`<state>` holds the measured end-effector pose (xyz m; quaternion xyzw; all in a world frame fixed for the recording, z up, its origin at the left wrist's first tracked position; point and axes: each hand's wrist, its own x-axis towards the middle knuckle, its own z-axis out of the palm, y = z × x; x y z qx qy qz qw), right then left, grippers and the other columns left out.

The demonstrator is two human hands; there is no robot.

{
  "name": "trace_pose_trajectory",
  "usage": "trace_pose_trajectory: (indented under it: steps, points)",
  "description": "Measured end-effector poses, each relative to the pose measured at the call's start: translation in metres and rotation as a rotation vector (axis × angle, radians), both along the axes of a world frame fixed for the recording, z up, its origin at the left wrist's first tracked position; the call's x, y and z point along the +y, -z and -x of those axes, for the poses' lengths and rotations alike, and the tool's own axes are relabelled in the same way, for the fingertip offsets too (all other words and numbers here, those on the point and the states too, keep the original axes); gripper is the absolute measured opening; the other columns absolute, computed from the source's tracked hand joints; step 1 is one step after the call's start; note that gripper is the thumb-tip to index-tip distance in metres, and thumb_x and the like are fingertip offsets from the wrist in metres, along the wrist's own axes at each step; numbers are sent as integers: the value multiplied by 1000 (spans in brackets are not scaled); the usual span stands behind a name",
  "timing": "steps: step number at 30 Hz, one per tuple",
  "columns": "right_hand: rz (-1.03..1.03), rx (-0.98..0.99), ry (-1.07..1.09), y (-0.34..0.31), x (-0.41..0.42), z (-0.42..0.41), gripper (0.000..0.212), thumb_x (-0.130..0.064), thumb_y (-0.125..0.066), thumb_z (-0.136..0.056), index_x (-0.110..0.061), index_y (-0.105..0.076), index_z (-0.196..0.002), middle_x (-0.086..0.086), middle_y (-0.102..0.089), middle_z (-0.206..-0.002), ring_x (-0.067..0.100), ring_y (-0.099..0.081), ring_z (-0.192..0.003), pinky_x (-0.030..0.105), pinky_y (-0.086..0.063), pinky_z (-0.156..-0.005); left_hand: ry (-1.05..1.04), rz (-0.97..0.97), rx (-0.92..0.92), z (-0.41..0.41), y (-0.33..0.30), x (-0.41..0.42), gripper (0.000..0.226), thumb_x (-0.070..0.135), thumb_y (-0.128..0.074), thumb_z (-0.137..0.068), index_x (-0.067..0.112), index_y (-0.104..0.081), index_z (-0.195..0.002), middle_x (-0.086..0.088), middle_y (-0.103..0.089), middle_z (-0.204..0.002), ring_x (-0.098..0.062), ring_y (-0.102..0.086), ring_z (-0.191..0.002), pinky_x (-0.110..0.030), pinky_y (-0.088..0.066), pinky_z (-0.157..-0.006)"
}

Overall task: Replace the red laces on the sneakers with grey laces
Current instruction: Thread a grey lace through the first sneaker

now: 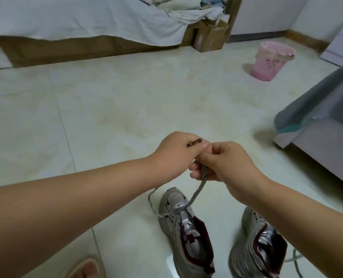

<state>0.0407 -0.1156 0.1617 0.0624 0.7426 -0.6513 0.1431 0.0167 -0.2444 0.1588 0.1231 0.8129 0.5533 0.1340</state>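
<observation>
A pale tiled floor point(126, 101) fills most of my view. Far to the left is a bed point(76, 23) with a white sheet hanging over its wooden side. At the far end of the bed, an open cardboard box point(208, 37) sits on the floor; I cannot tell what is inside. To the right, a grey blanket point(323, 95) hangs over a pale piece of furniture. Far right on the floor stands a pink wastebasket point(271, 61) with a liner over its rim; its contents are hidden.

Near me, two grey sneakers with dark red lining stand side by side on the floor, toes pointing away from me, long axes running near to far. The left sneaker point(184, 231) has a grey lace point(196, 191) threaded through its farthest eyelets. One end of it rises up and slightly right into my hands; the other end loops out to the left of the toe. The right sneaker point(259, 243) is partly behind my right forearm.

My left hand point(176, 155) and right hand point(232, 163) meet above the left sneaker, fingers curled, both pinching the raised lace end. A sandalled foot point(86, 267) shows at the near left edge.
</observation>
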Motion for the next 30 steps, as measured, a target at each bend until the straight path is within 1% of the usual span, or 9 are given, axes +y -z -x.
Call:
trace_pose_trajectory:
  steps: [3,7,9,13,17,22,24,26,30]
  points:
    - [-76,-48,-126,22,0,11,21,-16,-56,-88,0,-66,-79,8,-71,-71,15,-68,-67,28,-56,-72,-126,31,36,13,22,-11,29,18,-49,-93,11,-67,-71,-5,-58,-67,-1,-44,-53,-11,-34,-52]
    - [-745,90,-225,87,10,30,18,-19,-50,-89,-19,-67,-84,-7,-65,-73,9,-57,-66,18,-40,-59,-52,56,-125,14,60,-26,37,20,-41,-97,16,-58,-64,-10,-65,-69,-14,-52,-63,-22,-43,-67]
    - [-970,152,-360,127,13,33,21,-22,-48,-92,-17,-67,-97,-2,-66,-88,15,-58,-80,23,-38,-64,47,66,-292,1,85,-26,34,18,-41,-97,12,-56,-67,5,-56,-50,-8,-51,-49,-19,-45,-56]
    - [-1159,231,-654,192,8,24,27,-21,-46,-90,-16,-60,-113,8,-56,-108,26,-51,-103,32,-40,-78,306,587,-97,-30,153,-23,23,24,-40,-96,23,-63,-96,11,-59,-80,-9,-57,-84,-30,-44,-83]
    - [-1257,332,-759,212,5,19,29,-11,-44,-85,-14,-51,-113,10,-51,-112,27,-48,-103,34,-36,-71,427,661,-57,-44,187,-24,40,16,-37,-94,30,-47,-131,9,-61,-122,-11,-54,-112,-20,-35,-84]
    - [-1289,549,-906,200,-1,21,29,-16,-80,-47,-16,-62,-70,2,-62,-70,20,-57,-56,22,-23,-45,482,712,63,-45,204,-21,44,13,-37,-93,27,-38,-135,4,-59,-119,-17,-56,-105,-30,-41,-83]
    - [-1274,500,-900,204,-2,21,20,-14,-67,-68,-15,-59,-86,6,-62,-88,26,-58,-72,27,-28,-53,486,736,82,-43,208,-23,46,13,-38,-93,28,-36,-136,3,-60,-117,-20,-57,-104,-35,-44,-84]
    - [-1154,307,-649,208,0,21,7,-11,-47,-83,-16,-48,-88,9,-58,-93,31,-54,-83,31,-26,-60,500,744,73,-42,211,-25,56,7,-39,-90,31,-32,-140,4,-61,-119,-21,-56,-105,-36,-45,-85]
    - [-851,20,-134,212,11,22,10,-13,-49,-85,-16,-45,-76,1,-56,-74,27,-53,-75,31,-35,-60,478,719,64,-42,215,-27,62,5,-39,-88,34,-28,-142,8,-58,-124,-19,-56,-108,-31,-43,-85]
